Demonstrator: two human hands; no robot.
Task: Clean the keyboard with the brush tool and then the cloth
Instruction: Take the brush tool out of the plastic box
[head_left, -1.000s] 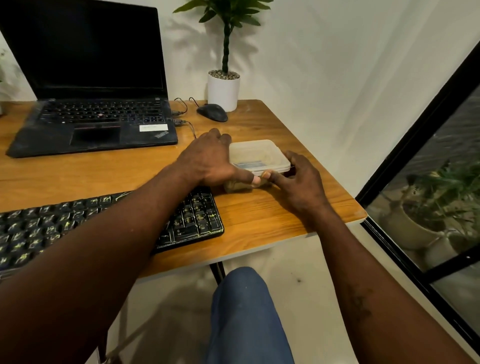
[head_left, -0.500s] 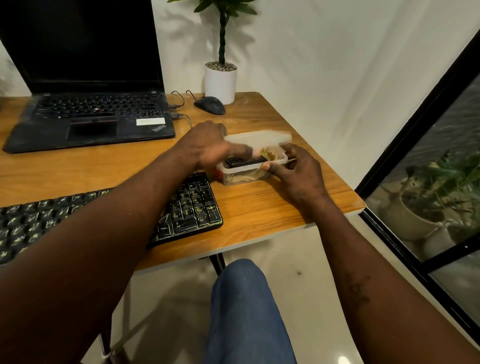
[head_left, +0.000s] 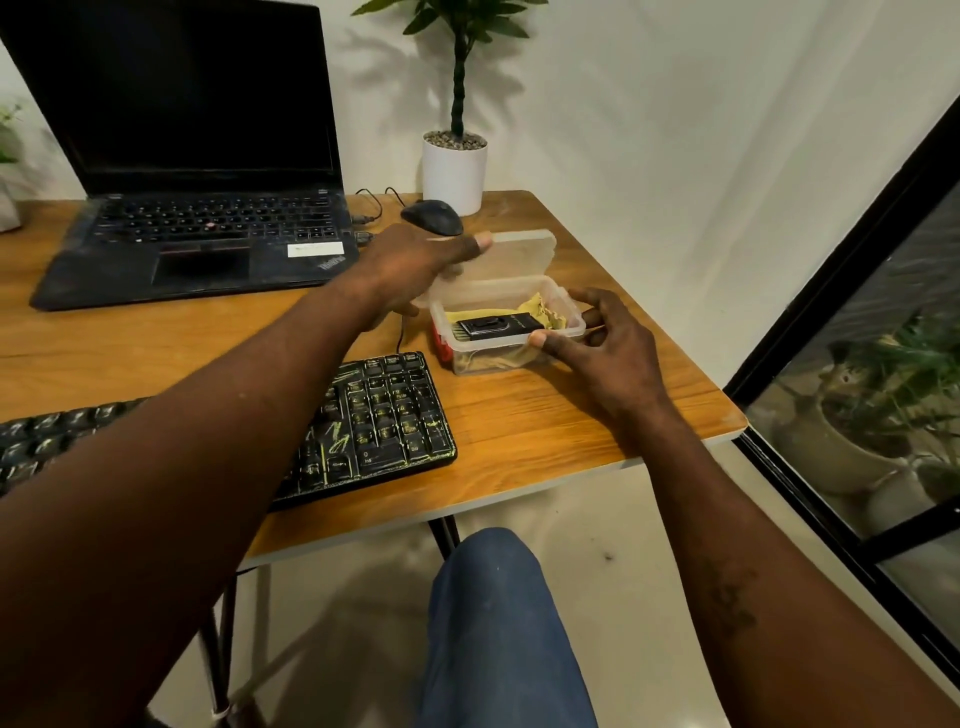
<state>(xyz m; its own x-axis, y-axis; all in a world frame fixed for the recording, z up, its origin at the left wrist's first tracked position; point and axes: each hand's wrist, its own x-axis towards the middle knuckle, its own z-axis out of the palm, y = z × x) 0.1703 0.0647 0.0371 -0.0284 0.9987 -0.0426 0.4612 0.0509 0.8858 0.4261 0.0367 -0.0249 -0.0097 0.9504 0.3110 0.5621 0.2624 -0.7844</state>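
Observation:
A clear plastic box (head_left: 574, 325) stands on the desk to the right of the black keyboard (head_left: 384, 421). Its lid (head_left: 519, 254) is lifted off, tilted above the box's far side, and my left hand (head_left: 415, 265) grips it by its left edge. Inside the box lie a black brush tool (head_left: 496, 327) and a yellow cloth (head_left: 540, 306) under it. My right hand (head_left: 602, 348) holds the box's near right corner, thumb on the front rim. My left forearm hides much of the keyboard's middle.
A black laptop (head_left: 197, 228) sits open at the back left, a black mouse (head_left: 432, 216) and a white potted plant (head_left: 455, 166) behind the box. The wooden desk (head_left: 545, 426) ends close to the right of the box. My knee (head_left: 493, 613) shows below the desk.
The lid lay closed on the box a second ago; my left hand has since lifted it up and back, uncovering the brush tool and cloth. My right hand stayed on the box.

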